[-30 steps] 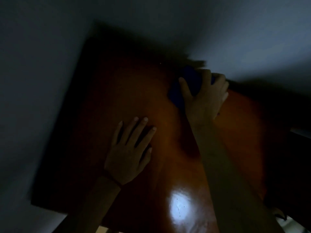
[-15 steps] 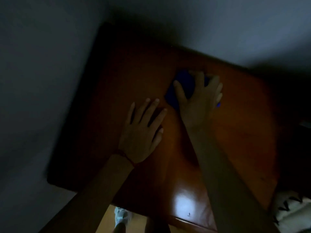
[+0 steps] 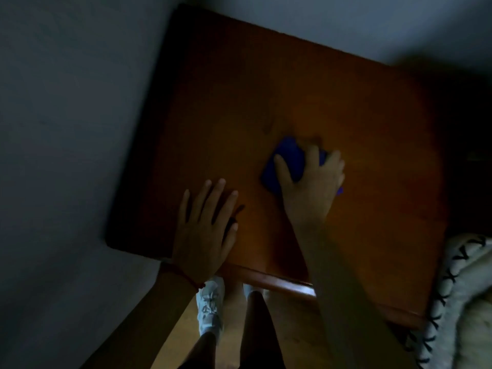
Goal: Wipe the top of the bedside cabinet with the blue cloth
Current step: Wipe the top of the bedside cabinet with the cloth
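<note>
The room is dim. The bedside cabinet (image 3: pixel 306 83) has a glossy brown wooden top that fills the middle of the head view. A folded blue cloth (image 3: pixel 286 162) lies near the centre of the top. My right hand (image 3: pixel 310 186) presses flat on the cloth, fingers spread over it, and covers its right part. My left hand (image 3: pixel 206 230) rests flat on the wood near the front left edge, fingers apart, holding nothing. A thin red band circles my left wrist.
Grey walls (image 3: pixel 66 129) border the cabinet at the left and the back. A white bedcover with black cross stitches (image 3: pixel 458 296) lies against the right front corner. Below the front edge I see wooden floor, my legs and a white shoe (image 3: pixel 210 307).
My right hand has slid the cloth from the back edge toward the centre of the top. The view has tilted down, so the front edge, floor and shoe now show.
</note>
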